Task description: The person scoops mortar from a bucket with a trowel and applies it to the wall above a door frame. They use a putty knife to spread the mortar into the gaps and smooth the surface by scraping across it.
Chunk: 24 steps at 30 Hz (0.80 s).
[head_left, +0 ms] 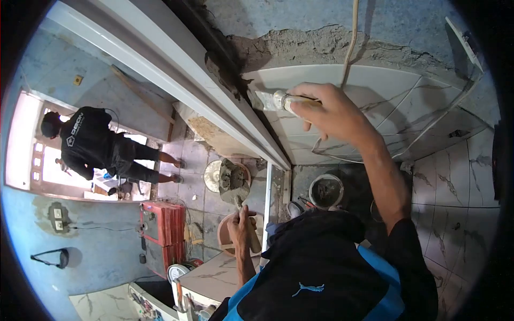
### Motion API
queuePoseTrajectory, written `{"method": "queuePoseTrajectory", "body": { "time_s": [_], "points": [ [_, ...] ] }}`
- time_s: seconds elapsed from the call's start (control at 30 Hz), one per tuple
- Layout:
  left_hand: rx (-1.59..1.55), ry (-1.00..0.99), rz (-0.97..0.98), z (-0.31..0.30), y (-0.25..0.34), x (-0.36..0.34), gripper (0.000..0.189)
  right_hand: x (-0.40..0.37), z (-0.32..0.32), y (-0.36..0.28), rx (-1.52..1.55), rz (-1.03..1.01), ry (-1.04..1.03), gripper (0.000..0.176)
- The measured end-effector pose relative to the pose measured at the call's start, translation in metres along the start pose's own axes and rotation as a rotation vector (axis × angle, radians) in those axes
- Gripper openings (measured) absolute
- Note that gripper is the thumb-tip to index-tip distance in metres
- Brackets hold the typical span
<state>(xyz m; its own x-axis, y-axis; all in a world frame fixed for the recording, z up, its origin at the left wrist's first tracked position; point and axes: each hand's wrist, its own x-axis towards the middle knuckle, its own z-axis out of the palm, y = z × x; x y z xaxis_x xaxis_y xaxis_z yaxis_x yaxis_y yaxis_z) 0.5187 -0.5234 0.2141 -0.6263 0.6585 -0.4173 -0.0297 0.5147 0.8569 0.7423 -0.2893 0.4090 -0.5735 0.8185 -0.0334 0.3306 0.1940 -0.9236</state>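
Through the head camera I judged the work to be at the edge-finishing stage. The right hand was up at the wall, its fingers closed around the wooden handle of a small brush. The pale tip of the brush was set against the top corner of the marble-veined tile, just beside the white door frame. Rough grey mortar lay bare on the wall next to that tile, and a thin cord hung across both.

The left hand was held low, well apart from the wall. Its fingers were wrapped round the handle of a trowel, and the blade carried a heap of wet mortar. A bucket stood on the floor near the foot of the frame.

As I read it, the step in hand was working the joint where the tile meets the frame. The next move would call for a light, steady stroke along that edge so the tile face stayed clean. The loaded trowel would have to stay level so nothing slid off.

Beyond the frame, another person in a dark shirt stood in a bright doorway. A red case sat on the floor between that person and the trowel.
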Motion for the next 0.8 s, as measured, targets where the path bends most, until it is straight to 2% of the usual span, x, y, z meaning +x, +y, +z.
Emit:
{"method": "queuePoseTrajectory", "body": {
  "time_s": [0.2,0.23,0.43,0.5,0.8],
  "points": [
    [-0.045,-0.041,0.007,0.001,-0.005,0.001,0.044,0.049,-0.008,0.017,0.071,0.005,-0.084,0.029],
    [-0.035,-0.034,0.014,0.001,-0.004,-0.001,0.045,0.052,-0.008,0.013,0.112,-0.029,-0.024,0.027],
    [-0.049,0.009,-0.001,-0.006,-0.011,-0.004,0.048,0.061,-0.024,-0.002,0.154,-0.075,-0.070,0.032],
    [-0.071,0.025,-0.005,-0.007,-0.017,-0.003,0.048,0.060,-0.030,-0.011,0.192,-0.098,-0.065,0.037],
    [0.012,0.019,-0.015,-0.006,-0.010,-0.003,0.049,0.060,-0.057,-0.074,0.107,-0.152,-0.027,0.035]
  ]
}}
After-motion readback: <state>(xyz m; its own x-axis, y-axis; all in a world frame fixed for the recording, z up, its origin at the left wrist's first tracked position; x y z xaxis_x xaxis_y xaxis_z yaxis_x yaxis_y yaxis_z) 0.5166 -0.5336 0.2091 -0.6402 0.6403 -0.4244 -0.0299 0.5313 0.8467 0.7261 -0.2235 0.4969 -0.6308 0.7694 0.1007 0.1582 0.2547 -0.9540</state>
